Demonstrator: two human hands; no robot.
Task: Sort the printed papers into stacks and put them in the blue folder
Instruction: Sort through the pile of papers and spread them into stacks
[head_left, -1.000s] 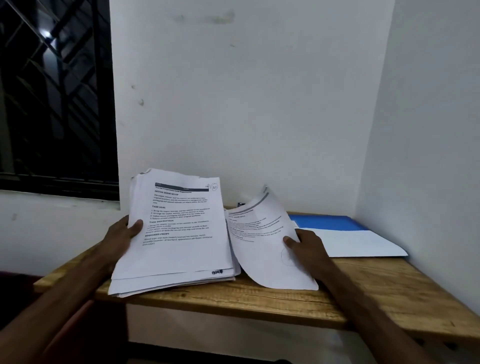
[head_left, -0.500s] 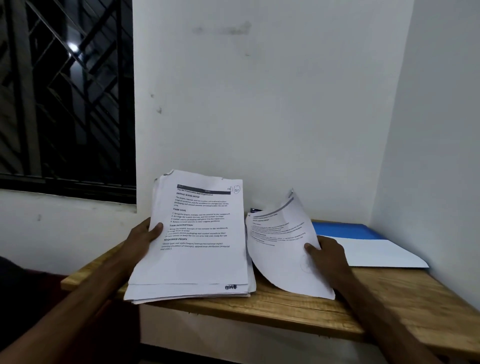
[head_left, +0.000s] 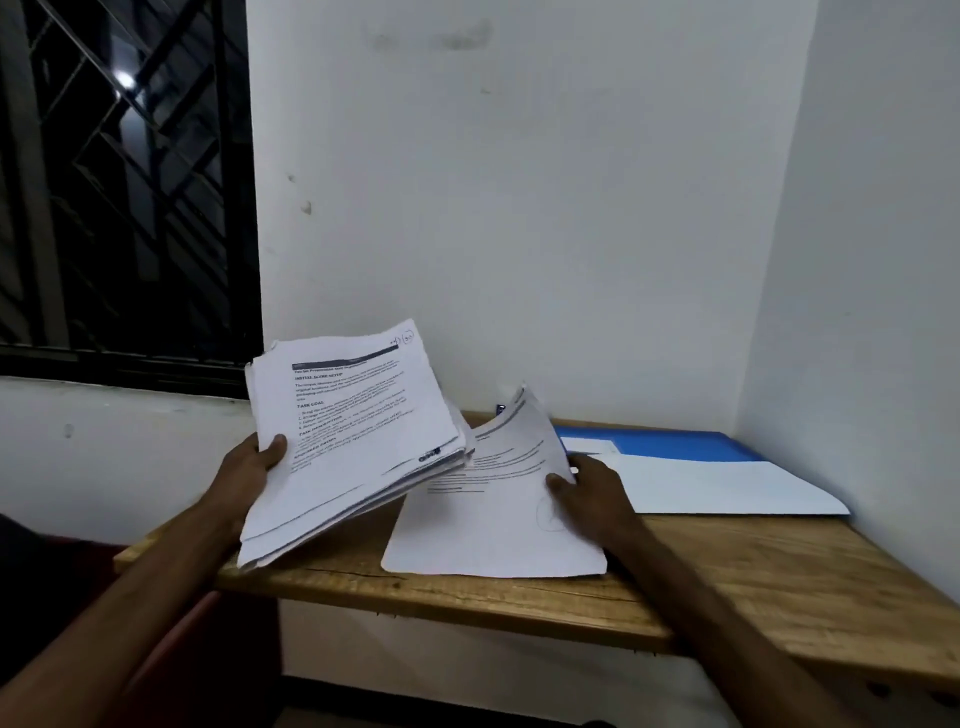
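A thick stack of printed papers (head_left: 358, 441) is lifted and tilted above the left end of the wooden table (head_left: 753, 577). My left hand (head_left: 249, 467) grips its left edge, thumb on the top page. A single printed sheet (head_left: 488, 519) lies curled on the table to the right of the stack. My right hand (head_left: 587, 493) holds that sheet at its right edge. The blue folder (head_left: 675, 447) lies flat in the far right corner, with a blank white sheet (head_left: 727, 486) resting over its front part.
White walls close in the table at the back and on the right. A dark window with a metal grille (head_left: 124, 182) fills the upper left. A small dark object (head_left: 500, 408) peeks out behind the papers by the back wall.
My left hand has raised the stack off the table and tilted it to the right. The single sheet under my right hand has dropped flatter onto the table.
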